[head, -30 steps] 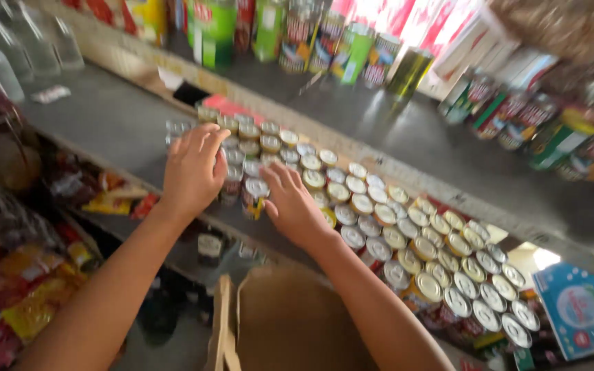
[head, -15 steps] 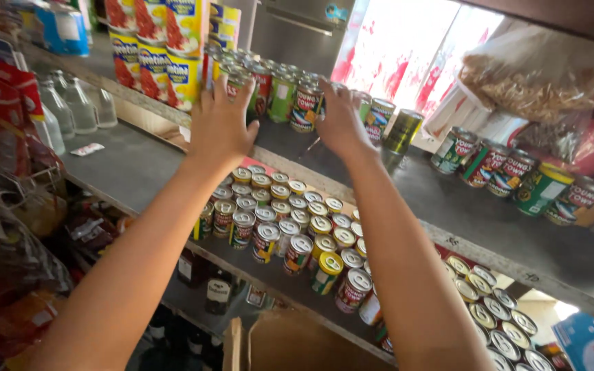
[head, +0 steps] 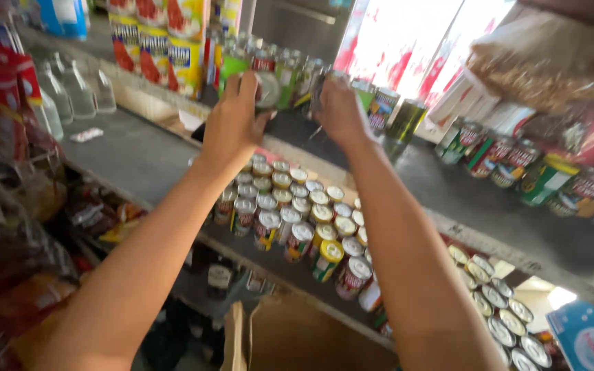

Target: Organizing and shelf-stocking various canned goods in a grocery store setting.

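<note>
1. Both arms reach up and away from the camera to the upper shelf [head: 139,154], a grey ledge where tall cans stand upright in a row against the bright window.
2. The left hand [head: 232,124] is closed around a can [head: 267,88] with a pale round end, its fingers wrapped over the side. The can sits at the near edge of the row, and its long axis looks tilted toward the camera rather than fully upright.
3. The right hand [head: 338,110] is closed on a second can [head: 321,86], a silvery one just to the right of the first. Blur hides how firm that grip is, but the fingers curl round it.
4. The two held cans lie close together, almost side by side, in front of a green can [head: 234,69] and other standing cans. Both hands are about equally near the row.
5. Below the forearms, on the lower shelf [head: 269,264], short tins [head: 311,213] with gold and silver lids stand packed in rows.
6. To the left, clear glass bottles [head: 70,89] stand on the upper shelf, well apart from the hands.
</note>
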